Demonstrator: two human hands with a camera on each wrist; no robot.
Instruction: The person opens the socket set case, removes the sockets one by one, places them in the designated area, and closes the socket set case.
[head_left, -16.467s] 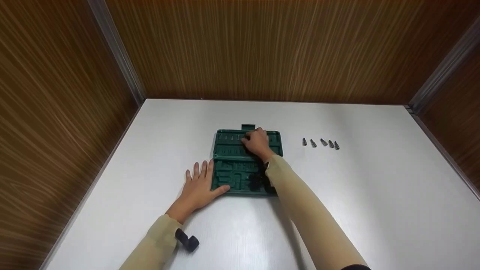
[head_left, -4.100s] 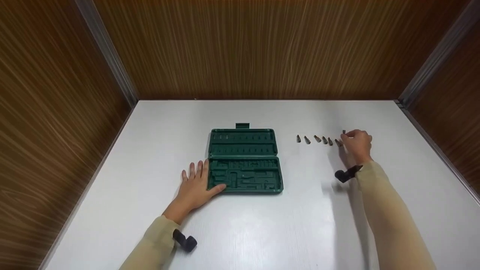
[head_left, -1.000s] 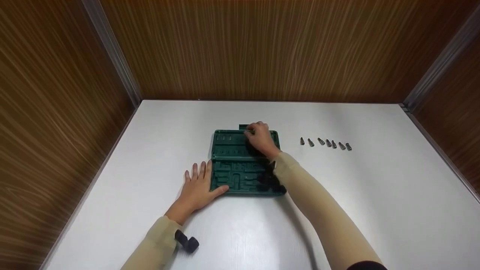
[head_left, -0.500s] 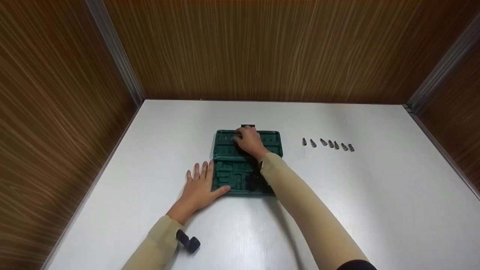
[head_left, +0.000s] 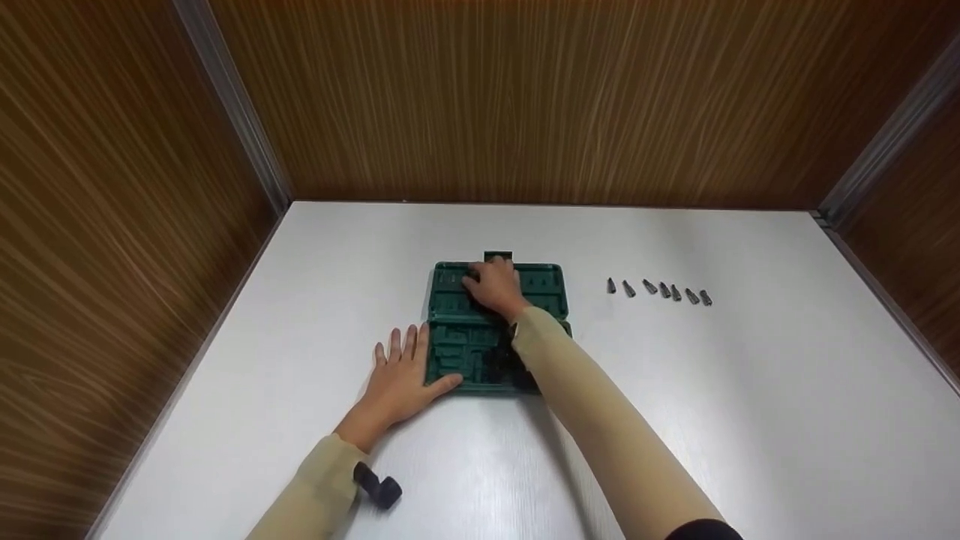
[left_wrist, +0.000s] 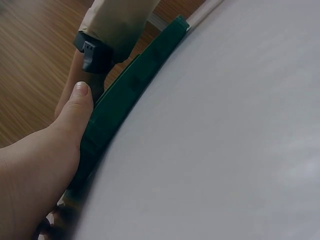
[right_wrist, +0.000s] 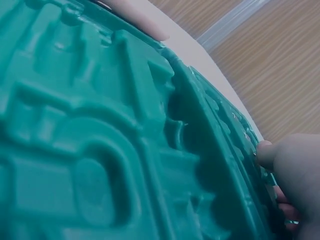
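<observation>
The open green case (head_left: 495, 330) lies mid-tabletop (head_left: 750, 420). The left hand (head_left: 401, 379) lies flat beside it, fingers straight, thumb pressed to its near-left edge. The right hand (head_left: 491, 286) reaches into the far half — fingers curled over the slots; whether this grip pinches anything, I cannot tell. Seven bits (head_left: 660, 290) lie in a row, well apart to the right.
</observation>
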